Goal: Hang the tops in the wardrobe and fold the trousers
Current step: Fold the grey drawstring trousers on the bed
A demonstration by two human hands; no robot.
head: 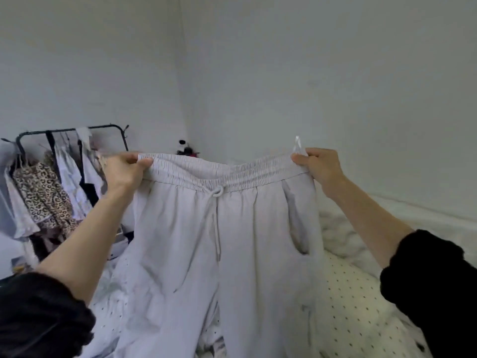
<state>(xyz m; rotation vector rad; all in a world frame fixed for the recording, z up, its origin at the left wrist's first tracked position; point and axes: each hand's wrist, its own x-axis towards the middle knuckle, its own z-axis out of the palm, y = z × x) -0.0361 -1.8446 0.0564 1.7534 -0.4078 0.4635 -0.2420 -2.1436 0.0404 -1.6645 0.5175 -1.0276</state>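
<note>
Black sleeves (44, 316) fill the lower corners of the frame, pushed up on both forearms, which reach forward and up toward the middle. Between them hangs a pair of pale grey trousers (206, 254), held up by the elastic waistband across the centre of the picture, the legs dropping out of the bottom edge. The left hand (124, 171) pinches the left end of the waistband, thumb on the front of the cloth and fingers curled behind. The right hand (317, 164) grips the right end in the same way, and a small clear tag (298, 144) sticks up just beside its fingertips. A drawstring (216, 213) is tied at the middle of the waistband and dangles down the front; a side pocket gapes open below the right hand. Behind the trousers, in the lower right, lies a bed (361, 293) with dotted white bedding. At the left of the frame stands a black clothes rail (77, 130) with tops on hangers, among them a leopard-print top (44, 192). A small dark object sits in the wall corner above the waistband; I cannot tell what it is.
</note>
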